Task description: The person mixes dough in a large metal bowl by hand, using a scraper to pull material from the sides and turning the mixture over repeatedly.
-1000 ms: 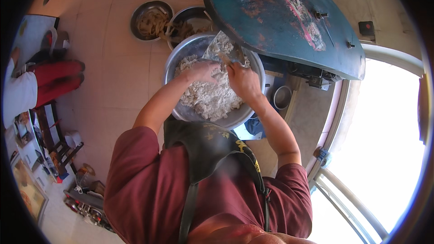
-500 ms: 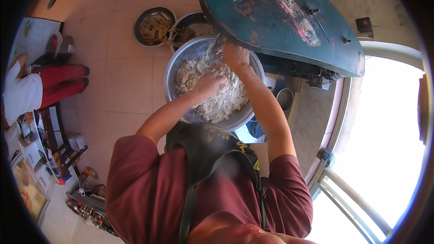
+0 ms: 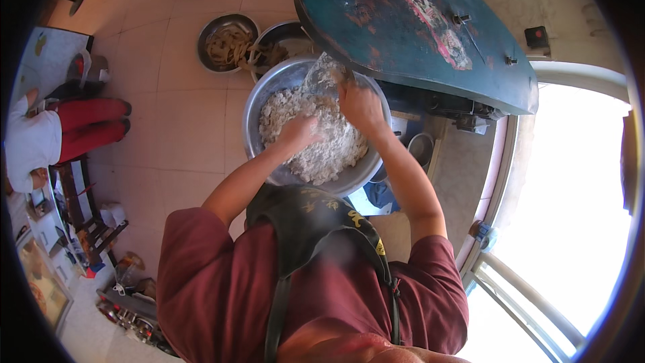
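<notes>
A large metal bowl (image 3: 252,121) in front of me holds a crumbly, whitish flour mixture (image 3: 316,161). My left hand (image 3: 300,133) is at the middle of the mixture; motion smears its fingers, and their shape is unclear. Closed at the bowl's far right side, my right hand (image 3: 361,106) grips a flat, flour-coated tool (image 3: 321,75) that looks like a scraper or broad blade. The tool's flat part slants to the left over the mixture, near the far rim. Its exact kind is hard to make out.
A worn green machine cover (image 3: 403,27) overhangs the bowl's far right edge. Beyond the bowl stand a metal bowl (image 3: 201,50) of pale brown strips and another bowl (image 3: 289,29). At the far left is another person (image 3: 87,128) in red trousers. A bright doorway (image 3: 571,215) lies right.
My right hand has moved nearer and slightly right, out from beside the green cover, showing more of the tool. My left hand has shifted a little left.
</notes>
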`<state>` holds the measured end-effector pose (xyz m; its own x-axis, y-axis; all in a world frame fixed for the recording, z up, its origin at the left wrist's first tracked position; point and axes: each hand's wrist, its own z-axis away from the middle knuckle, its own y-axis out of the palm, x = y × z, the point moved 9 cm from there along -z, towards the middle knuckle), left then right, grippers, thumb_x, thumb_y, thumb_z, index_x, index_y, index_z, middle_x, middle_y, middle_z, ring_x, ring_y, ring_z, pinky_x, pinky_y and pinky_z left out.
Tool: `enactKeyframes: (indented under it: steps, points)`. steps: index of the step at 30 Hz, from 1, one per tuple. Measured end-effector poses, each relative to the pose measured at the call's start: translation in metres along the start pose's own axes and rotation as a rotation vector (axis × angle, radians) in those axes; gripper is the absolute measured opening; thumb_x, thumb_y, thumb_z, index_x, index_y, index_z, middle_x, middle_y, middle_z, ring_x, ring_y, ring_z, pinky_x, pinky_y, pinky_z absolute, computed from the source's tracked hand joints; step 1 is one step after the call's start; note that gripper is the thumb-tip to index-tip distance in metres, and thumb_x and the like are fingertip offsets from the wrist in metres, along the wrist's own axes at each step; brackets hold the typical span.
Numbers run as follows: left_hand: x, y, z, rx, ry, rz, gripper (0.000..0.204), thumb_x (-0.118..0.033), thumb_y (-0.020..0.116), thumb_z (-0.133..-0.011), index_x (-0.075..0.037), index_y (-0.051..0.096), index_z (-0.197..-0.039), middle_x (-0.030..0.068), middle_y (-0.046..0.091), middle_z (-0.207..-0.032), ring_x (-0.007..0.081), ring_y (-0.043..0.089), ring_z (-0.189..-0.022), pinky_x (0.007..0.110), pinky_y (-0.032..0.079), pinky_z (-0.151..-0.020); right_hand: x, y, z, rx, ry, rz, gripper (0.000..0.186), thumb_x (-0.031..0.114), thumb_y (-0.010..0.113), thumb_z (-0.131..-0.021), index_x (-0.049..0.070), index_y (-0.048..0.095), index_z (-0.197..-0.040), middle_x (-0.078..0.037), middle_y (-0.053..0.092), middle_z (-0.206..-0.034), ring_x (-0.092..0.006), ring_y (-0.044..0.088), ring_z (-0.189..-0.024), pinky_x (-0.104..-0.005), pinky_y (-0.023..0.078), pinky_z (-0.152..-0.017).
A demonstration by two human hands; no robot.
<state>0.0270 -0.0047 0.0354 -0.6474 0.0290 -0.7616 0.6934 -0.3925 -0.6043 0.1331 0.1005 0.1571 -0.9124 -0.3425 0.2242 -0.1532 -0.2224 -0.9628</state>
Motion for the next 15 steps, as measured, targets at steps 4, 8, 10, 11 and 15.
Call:
enactKeyframes:
  steps: [4,8,10,11,15]
  points:
    - [0.010,0.009,0.002,-0.002,-0.038,0.085,0.033,-0.026,0.077,-0.079,-0.006,0.066,-0.102,0.0198,0.065,-0.099,0.0377,0.064,-0.092,0.045,0.051,-0.078,0.002,0.017,-0.009,0.094,0.013,-0.009,0.032,0.027,0.047,-0.096,0.000,0.065,-0.095,-0.027,0.068,-0.089,-0.0434,0.068,-0.079,-0.0522,0.056,-0.072]
    - [-0.001,0.001,0.012,-0.061,0.101,0.162,0.022,-0.010,0.075,-0.079,-0.006,0.067,-0.099,0.0166,0.067,-0.104,0.0375,0.063,-0.097,0.042,0.050,-0.084,-0.020,0.028,-0.025,0.030,0.104,-0.016,0.031,0.026,0.046,-0.096,0.001,0.063,-0.106,-0.026,0.068,-0.091,-0.0420,0.069,-0.080,-0.0512,0.057,-0.071]
    - [0.000,0.001,0.018,-0.073,0.140,0.178,0.025,-0.008,0.074,-0.078,-0.006,0.066,-0.101,0.0165,0.066,-0.104,0.0371,0.062,-0.098,0.042,0.050,-0.086,0.005,-0.002,-0.002,0.184,0.093,-0.001,0.035,0.019,0.048,-0.092,0.004,0.061,-0.121,-0.023,0.069,-0.096,-0.0392,0.070,-0.082,-0.0477,0.058,-0.070]
    - [-0.002,0.002,0.019,-0.076,0.162,0.187,0.026,-0.006,0.074,-0.078,-0.006,0.065,-0.102,0.0165,0.065,-0.104,0.0370,0.062,-0.099,0.042,0.049,-0.087,0.003,0.009,-0.001,0.161,0.057,-0.024,0.032,0.020,0.047,-0.093,0.003,0.063,-0.115,-0.024,0.069,-0.097,-0.0399,0.070,-0.083,-0.0487,0.058,-0.071]
    - [0.000,0.005,0.016,-0.105,0.008,0.215,0.030,-0.007,0.076,-0.077,-0.005,0.060,-0.103,0.0162,0.063,-0.104,0.0349,0.061,-0.100,0.041,0.049,-0.088,-0.039,0.066,-0.029,0.140,0.164,-0.028,0.040,0.038,0.042,-0.099,0.015,0.059,-0.127,-0.024,0.070,-0.086,-0.0432,0.068,-0.076,-0.0558,0.055,-0.069]
